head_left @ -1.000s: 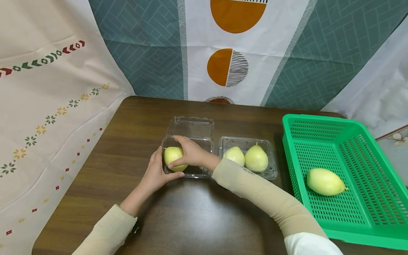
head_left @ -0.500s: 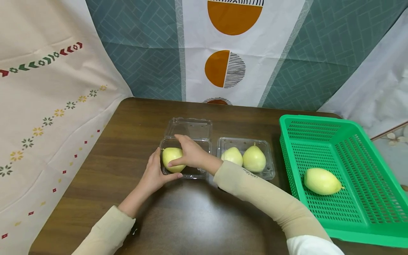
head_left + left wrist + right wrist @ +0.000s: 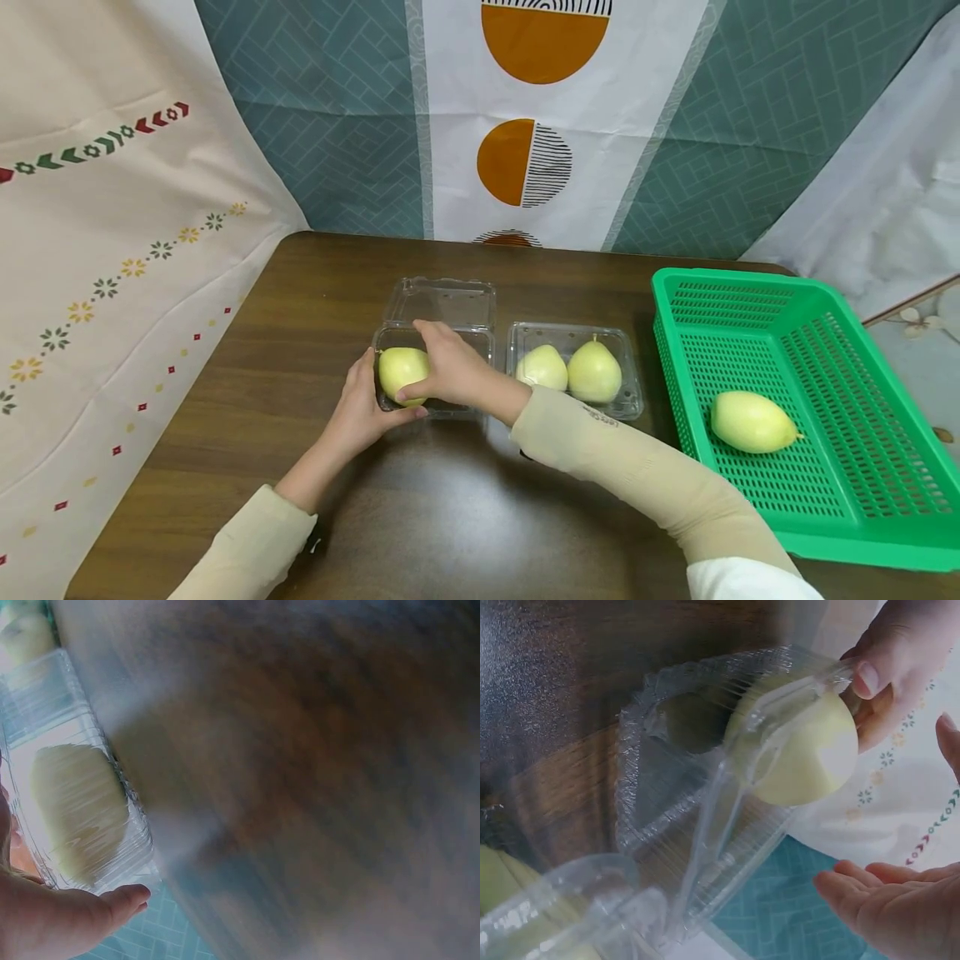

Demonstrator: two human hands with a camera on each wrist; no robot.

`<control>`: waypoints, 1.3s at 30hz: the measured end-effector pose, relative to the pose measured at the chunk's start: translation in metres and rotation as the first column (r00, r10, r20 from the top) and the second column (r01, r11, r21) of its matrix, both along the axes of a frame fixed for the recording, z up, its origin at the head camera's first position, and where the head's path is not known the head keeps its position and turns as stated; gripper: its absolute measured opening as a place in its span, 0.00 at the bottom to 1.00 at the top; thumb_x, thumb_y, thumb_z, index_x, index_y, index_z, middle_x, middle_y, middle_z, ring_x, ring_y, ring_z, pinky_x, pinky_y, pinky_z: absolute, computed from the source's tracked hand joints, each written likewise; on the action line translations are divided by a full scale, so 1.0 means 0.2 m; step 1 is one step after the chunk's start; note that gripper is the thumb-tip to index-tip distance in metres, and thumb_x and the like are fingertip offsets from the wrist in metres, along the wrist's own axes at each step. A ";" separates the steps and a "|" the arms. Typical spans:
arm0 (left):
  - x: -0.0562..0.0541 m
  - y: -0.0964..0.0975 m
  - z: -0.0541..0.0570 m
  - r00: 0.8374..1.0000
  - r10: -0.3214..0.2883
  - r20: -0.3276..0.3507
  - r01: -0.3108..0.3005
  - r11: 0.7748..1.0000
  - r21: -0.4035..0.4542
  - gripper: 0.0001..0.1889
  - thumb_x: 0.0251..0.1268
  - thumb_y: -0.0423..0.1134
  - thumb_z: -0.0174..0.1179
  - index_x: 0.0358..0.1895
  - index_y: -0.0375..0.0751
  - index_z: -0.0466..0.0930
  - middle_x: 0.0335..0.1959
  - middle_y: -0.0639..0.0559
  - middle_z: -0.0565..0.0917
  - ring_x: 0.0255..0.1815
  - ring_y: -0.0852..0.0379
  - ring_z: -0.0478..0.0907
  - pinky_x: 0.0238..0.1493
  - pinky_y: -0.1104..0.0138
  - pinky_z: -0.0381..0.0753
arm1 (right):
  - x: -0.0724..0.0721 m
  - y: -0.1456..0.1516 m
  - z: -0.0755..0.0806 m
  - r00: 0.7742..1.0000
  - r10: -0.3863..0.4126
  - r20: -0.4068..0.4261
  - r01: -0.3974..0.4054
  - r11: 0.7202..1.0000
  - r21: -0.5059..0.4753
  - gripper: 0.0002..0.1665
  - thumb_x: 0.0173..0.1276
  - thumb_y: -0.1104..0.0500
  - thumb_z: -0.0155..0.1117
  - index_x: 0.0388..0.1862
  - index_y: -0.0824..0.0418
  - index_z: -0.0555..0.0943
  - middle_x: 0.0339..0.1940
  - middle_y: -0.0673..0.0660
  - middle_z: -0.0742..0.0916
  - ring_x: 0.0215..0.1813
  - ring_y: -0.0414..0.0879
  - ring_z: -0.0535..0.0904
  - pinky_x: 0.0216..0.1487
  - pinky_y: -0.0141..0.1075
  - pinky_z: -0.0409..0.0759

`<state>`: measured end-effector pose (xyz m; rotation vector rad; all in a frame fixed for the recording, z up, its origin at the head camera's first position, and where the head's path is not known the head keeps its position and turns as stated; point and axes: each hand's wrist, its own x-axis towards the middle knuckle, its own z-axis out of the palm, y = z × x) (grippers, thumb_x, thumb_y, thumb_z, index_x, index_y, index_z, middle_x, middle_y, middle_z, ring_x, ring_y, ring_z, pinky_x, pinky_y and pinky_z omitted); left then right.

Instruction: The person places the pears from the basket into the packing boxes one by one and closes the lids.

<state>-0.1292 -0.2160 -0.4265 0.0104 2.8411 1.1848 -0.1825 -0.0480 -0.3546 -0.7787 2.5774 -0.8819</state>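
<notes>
A pale yellow-green pear [image 3: 401, 372] lies on its side in the left half of a clear plastic clamshell box [image 3: 491, 354], whose lid [image 3: 442, 307] is folded back. My left hand [image 3: 362, 412] grips the box's left front corner; in the right wrist view its thumb [image 3: 868, 676] presses on the rim, close to the pear. My right hand [image 3: 459, 367] hovers over the box with fingers and thumb spread. The right wrist view shows a gap between those fingers [image 3: 900, 892] and the pear. In the left wrist view the pear [image 3: 79, 814] appears through the box wall.
Right of the open box stands a second clear box [image 3: 633, 400] containing two pears [image 3: 594, 372]. A green slotted basket [image 3: 821, 496] with one pear [image 3: 752, 422] sits at the table's right. Patterned cloth [image 3: 337, 125] hangs behind the brown table [image 3: 480, 517].
My right hand has shifted slightly right relative to the pear, so more of the pear shows. The left hand keeps its place at the box. The head view has drifted a little.
</notes>
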 end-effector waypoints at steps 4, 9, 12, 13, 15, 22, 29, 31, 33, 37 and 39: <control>0.00 0.00 0.00 1.000 0.000 0.007 0.000 1.000 -0.001 0.63 0.45 0.54 0.74 0.73 0.23 0.38 0.72 0.24 0.48 0.72 0.28 0.49 0.66 0.39 0.59 | 0.02 0.02 0.03 1.000 0.002 -0.012 -0.002 1.000 0.021 0.59 0.49 0.47 0.78 0.73 0.66 0.57 0.70 0.62 0.68 0.69 0.54 0.67 0.66 0.46 0.70; 0.00 0.00 -0.01 1.000 -0.008 -0.016 0.008 1.000 0.002 0.60 0.48 0.48 0.73 0.72 0.22 0.39 0.71 0.23 0.48 0.71 0.28 0.49 0.66 0.39 0.58 | 0.07 0.06 0.06 0.999 0.043 -0.031 -0.041 0.998 0.048 0.57 0.51 0.48 0.77 0.73 0.66 0.58 0.71 0.61 0.68 0.69 0.54 0.67 0.65 0.46 0.71; 0.00 0.00 -0.01 1.000 -0.010 -0.028 0.010 1.000 -0.001 0.59 0.48 0.47 0.73 0.72 0.21 0.39 0.70 0.22 0.49 0.71 0.28 0.50 0.66 0.39 0.59 | 0.08 0.10 0.08 0.998 0.053 -0.034 -0.051 0.997 0.050 0.56 0.52 0.48 0.76 0.73 0.66 0.57 0.71 0.62 0.67 0.71 0.55 0.64 0.66 0.47 0.69; 0.00 0.00 -0.01 1.000 -0.008 -0.028 0.008 1.000 -0.004 0.60 0.47 0.48 0.74 0.72 0.21 0.39 0.70 0.22 0.49 0.71 0.28 0.50 0.66 0.39 0.59 | 0.09 0.11 0.09 0.998 0.053 -0.034 -0.052 0.997 0.051 0.56 0.52 0.48 0.76 0.73 0.66 0.57 0.72 0.62 0.66 0.71 0.55 0.64 0.67 0.47 0.69; 0.01 0.00 -0.02 1.000 -0.005 -0.022 0.005 1.000 -0.005 0.61 0.47 0.50 0.74 0.72 0.22 0.39 0.71 0.23 0.49 0.71 0.28 0.50 0.66 0.39 0.59 | 0.09 0.13 0.10 0.999 0.048 -0.025 -0.046 0.998 0.051 0.58 0.51 0.47 0.77 0.73 0.65 0.57 0.72 0.62 0.66 0.72 0.55 0.62 0.68 0.48 0.67; 0.00 0.00 -0.02 1.000 0.005 -0.001 -0.005 1.000 -0.005 0.64 0.44 0.53 0.75 0.73 0.24 0.38 0.71 0.24 0.48 0.71 0.27 0.50 0.64 0.38 0.60 | 0.11 0.19 0.14 1.000 0.027 -0.001 -0.027 0.997 0.068 0.59 0.49 0.46 0.78 0.74 0.63 0.56 0.73 0.61 0.65 0.73 0.56 0.61 0.67 0.50 0.67; 0.00 0.00 -0.02 1.000 0.000 0.008 0.000 1.000 -0.010 0.64 0.44 0.53 0.75 0.73 0.24 0.37 0.71 0.24 0.48 0.71 0.28 0.50 0.64 0.38 0.60 | 0.11 0.25 0.16 1.000 0.000 -0.011 0.001 0.998 0.069 0.59 0.49 0.47 0.78 0.74 0.63 0.57 0.72 0.60 0.66 0.71 0.53 0.64 0.66 0.48 0.69; 0.00 0.01 -0.02 1.000 0.000 0.004 0.000 1.000 -0.016 0.64 0.44 0.53 0.75 0.73 0.23 0.38 0.71 0.24 0.48 0.71 0.27 0.50 0.65 0.38 0.60 | 0.11 0.27 0.16 1.000 -0.008 -0.015 0.009 0.998 0.068 0.59 0.50 0.47 0.78 0.74 0.62 0.57 0.72 0.60 0.66 0.70 0.53 0.65 0.65 0.48 0.70; 0.00 0.00 -0.02 1.000 0.001 0.000 -0.001 1.000 -0.020 0.64 0.44 0.53 0.75 0.72 0.23 0.38 0.71 0.24 0.48 0.71 0.28 0.50 0.65 0.38 0.60 | 0.11 0.29 0.16 1.000 -0.011 -0.025 0.012 0.998 0.062 0.58 0.50 0.47 0.77 0.74 0.62 0.57 0.71 0.60 0.66 0.70 0.53 0.65 0.66 0.48 0.69; 0.00 0.01 -0.02 1.000 0.000 -0.001 0.000 1.000 -0.021 0.65 0.43 0.53 0.75 0.72 0.23 0.38 0.71 0.24 0.48 0.71 0.28 0.49 0.65 0.38 0.59 | 0.11 0.32 0.15 0.999 -0.018 -0.039 0.020 0.999 0.048 0.58 0.50 0.47 0.78 0.73 0.62 0.58 0.71 0.60 0.67 0.70 0.53 0.65 0.66 0.48 0.69; 0.00 0.01 -0.02 1.000 0.001 0.002 -0.001 1.000 -0.020 0.65 0.43 0.53 0.75 0.73 0.23 0.37 0.71 0.24 0.48 0.72 0.28 0.49 0.66 0.38 0.59 | 0.11 0.35 0.16 0.999 -0.022 -0.048 0.024 0.999 0.047 0.57 0.50 0.47 0.77 0.73 0.62 0.58 0.71 0.60 0.67 0.70 0.54 0.65 0.65 0.49 0.69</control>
